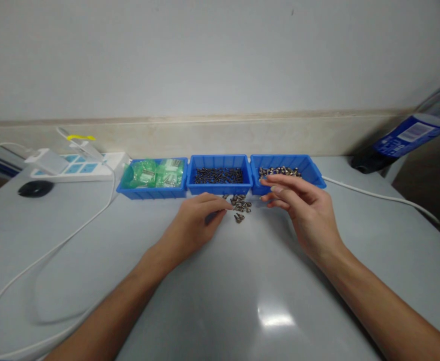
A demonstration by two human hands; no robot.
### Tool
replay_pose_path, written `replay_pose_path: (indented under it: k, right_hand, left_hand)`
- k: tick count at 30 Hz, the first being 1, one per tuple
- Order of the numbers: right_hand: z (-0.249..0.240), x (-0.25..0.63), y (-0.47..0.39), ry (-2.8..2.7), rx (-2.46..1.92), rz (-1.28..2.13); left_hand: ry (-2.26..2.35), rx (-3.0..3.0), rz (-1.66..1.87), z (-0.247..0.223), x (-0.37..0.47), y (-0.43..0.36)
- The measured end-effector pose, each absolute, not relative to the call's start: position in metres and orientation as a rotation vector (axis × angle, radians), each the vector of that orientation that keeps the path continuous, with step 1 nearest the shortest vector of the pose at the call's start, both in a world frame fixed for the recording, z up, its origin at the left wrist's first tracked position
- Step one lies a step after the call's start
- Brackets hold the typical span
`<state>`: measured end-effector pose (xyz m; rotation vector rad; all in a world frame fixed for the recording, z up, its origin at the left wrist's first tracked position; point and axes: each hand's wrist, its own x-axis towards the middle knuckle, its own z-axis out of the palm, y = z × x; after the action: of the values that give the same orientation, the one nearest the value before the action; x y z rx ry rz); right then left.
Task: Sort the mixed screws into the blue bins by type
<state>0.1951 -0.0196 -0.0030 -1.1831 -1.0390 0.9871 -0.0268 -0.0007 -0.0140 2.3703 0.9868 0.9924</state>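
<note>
A small pile of loose metal screws lies on the grey table just in front of three blue bins. My left hand rests on the table to the left of the pile, fingers curled, fingertips touching its edge. My right hand hovers to the right of the pile with fingers spread, over the front of the right bin, which holds silver screws. The middle bin holds dark screws. The left bin holds small green plastic bags of parts. Whether either hand pinches a screw is hidden.
A white power strip with plugs sits at the back left, its white cable looping over the table. A black round disc lies beside it. A blue-labelled bottle leans at the back right, near another white cable. A wall stands behind.
</note>
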Motion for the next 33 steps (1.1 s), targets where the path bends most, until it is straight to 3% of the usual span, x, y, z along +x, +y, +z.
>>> replay_pose_path:
  k: [23,33]
  right_hand:
    - [-0.006,0.188,-0.027,-1.564,-1.198,1.048]
    - [-0.004,0.187,-0.026,-1.344,-1.079,1.422]
  left_hand:
    - [1.017,1.447,1.086,-0.010,-0.013,-0.004]
    - [0.982,1.352,1.080,-0.012,-0.007,-0.011]
